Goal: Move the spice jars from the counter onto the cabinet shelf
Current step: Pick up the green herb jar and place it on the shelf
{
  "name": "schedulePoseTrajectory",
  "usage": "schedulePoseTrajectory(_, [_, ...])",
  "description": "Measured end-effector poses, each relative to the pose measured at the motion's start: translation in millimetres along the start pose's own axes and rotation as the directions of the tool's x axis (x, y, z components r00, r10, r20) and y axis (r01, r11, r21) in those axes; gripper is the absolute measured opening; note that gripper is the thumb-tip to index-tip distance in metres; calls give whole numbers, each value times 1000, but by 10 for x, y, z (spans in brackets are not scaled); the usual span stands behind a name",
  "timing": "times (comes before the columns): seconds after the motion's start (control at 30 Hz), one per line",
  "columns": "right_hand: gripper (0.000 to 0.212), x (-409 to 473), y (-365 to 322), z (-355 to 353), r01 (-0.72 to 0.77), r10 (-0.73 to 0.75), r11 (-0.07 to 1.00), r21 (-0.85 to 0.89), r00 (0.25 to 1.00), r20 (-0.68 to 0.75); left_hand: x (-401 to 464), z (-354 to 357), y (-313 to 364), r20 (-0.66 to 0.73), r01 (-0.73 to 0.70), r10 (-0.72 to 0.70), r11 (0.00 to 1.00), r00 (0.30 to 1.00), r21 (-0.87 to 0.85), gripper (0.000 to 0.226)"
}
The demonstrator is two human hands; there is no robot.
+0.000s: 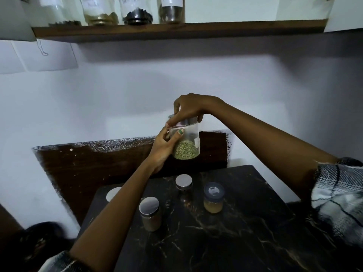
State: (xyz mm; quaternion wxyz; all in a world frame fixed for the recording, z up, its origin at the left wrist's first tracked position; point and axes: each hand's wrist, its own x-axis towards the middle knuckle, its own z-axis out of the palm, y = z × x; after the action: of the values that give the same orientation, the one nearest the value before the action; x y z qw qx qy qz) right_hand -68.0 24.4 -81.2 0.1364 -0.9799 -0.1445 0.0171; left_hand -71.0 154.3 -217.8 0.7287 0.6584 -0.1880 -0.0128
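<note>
While held in the air above the dark marbled bench (225,222), clear glass jar of green seeds (186,144) sits in both hands: left hand (163,148) grip wraps its side, right hand (188,108) grip clasps the steel lid from above. Three small jars on bench at 6 o'clock of it; wooden shelf (176,29) with labelled jars at 12 o'clock

"Black Pepper" on a shelf jar's label (131,0)

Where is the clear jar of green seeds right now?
In the head view, centre frame, the clear jar of green seeds is held above the dark marble counter, left hand on its side, right hand on its silver lid.
</note>
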Motion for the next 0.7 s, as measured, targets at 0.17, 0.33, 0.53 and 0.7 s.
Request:
schedulePoseTrajectory(0.17, [50,-19,23,-70,30,-55,984,175,988,141,13,-5,9,54,39,-35,996,998,-80,53])
schedulePoseTrajectory(0.33, [55,47,107,-23,10,-4,979,204,1000,-26,38,58,57,27,65,-63,996,998,-63,53])
schedulePoseTrajectory(0.53, [52,84,111,-23,-170,207,971,168,949,-236,67,-3,82,71,84,-81,996,994,-40,34])
schedulePoseTrajectory(0.7, [50,-17,117,-172,-119,112,937,330,993,42,96,-17,50,107,128,-114,983,988,-133,53])
